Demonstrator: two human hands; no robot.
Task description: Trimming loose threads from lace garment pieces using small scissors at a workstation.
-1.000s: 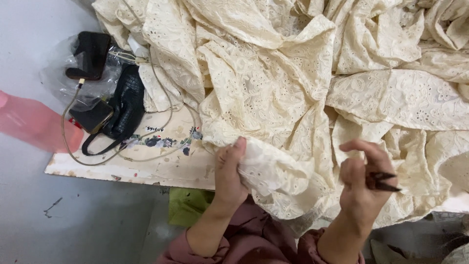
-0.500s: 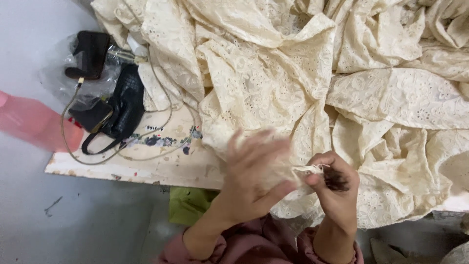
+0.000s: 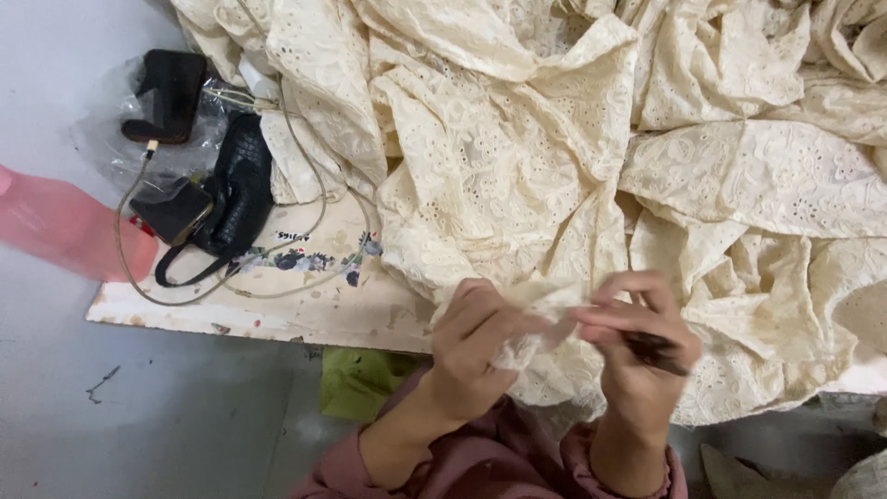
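Left hand and right hand, apart a second ago, now pinching one fold of cream eyelet lace fabric together, small dark tool in right fingers, crumpled heap beyond, black handbag left of fabric

We pinch a fold of the cream lace fabric between our left hand and right hand, the right also gripping a small dark tool. The fabric heaps over a worn white table, beside a black bag and cable.
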